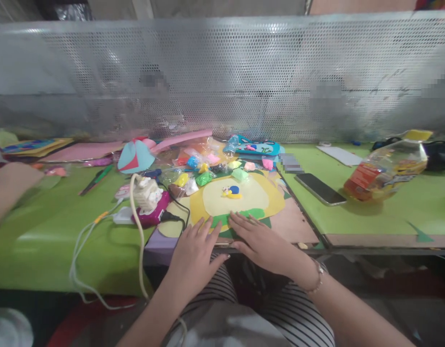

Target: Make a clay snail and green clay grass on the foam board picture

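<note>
My left hand (199, 248) rests with fingers spread at the near edge of a yellow paper cutout (280, 200), fingertips close to a green strip (251, 213). On the other side, my right hand (260, 239) lies flat, its fingertips touching the same green strip. Neither hand holds anything. The cutout has a paler cream oval (215, 202) in its middle. A small blue, yellow and white figure (232, 191) sits on that oval. Just beyond lie several small bags of coloured clay, among them a green one (203, 179) and a mint one (240, 174).
Left of my hands stands a purple power strip (150, 214) with a white plug and trailing cables (76, 250). To the right are a phone (320, 189) and a tilted plastic bottle (385, 171). Scissors (96, 180) lie at left. A perforated metal panel (222, 62) closes off the back.
</note>
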A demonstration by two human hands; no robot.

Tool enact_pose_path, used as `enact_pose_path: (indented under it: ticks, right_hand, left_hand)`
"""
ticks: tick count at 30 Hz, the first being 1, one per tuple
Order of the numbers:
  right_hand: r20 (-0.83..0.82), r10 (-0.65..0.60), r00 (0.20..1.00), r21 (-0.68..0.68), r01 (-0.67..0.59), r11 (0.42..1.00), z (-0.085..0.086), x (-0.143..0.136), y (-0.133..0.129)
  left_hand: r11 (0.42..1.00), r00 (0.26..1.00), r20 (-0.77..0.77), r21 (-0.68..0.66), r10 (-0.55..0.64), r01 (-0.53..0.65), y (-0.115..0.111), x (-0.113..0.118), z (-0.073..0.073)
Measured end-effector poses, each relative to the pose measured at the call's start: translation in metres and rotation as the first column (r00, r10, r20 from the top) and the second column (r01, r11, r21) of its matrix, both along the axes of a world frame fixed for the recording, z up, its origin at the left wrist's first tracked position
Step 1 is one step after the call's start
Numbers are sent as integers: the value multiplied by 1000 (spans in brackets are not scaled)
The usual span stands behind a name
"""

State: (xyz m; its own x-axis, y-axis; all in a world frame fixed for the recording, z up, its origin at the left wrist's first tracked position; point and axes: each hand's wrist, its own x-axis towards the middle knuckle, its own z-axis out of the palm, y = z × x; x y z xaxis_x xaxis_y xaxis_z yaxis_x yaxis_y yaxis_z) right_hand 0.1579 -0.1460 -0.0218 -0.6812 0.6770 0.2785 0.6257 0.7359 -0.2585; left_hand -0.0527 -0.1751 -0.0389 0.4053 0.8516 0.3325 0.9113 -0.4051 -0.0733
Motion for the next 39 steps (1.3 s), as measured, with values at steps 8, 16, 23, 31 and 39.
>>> enact_pose_path:
  ticks: [8,16,23,31,39]
  right_hand:
    - [-109,-47,993,72,55,996,-6,8,-3]
    - [-39,-26,999,172,32,985,-9,4,-5]
    - [-45,-49,998,123,54,991,-7,1,-4]
    - [-152,-82,985,-1,82,997,-1,4,-5]
    - [-84,-35,996,51,39,998,1,1,-4]
  left_hand:
    - [1000,1000,3,14,28,-28,0,3,-6]
    - [999,1000,-13,38,27,-27,-1,3,-8]
    - [999,1000,-2,42,28,-28,-1,3,-9]
    - [999,1000,2,35,26,-26,-1,3,-8]
    - [999,1000,11,41,23,-23,-1,3,-7]
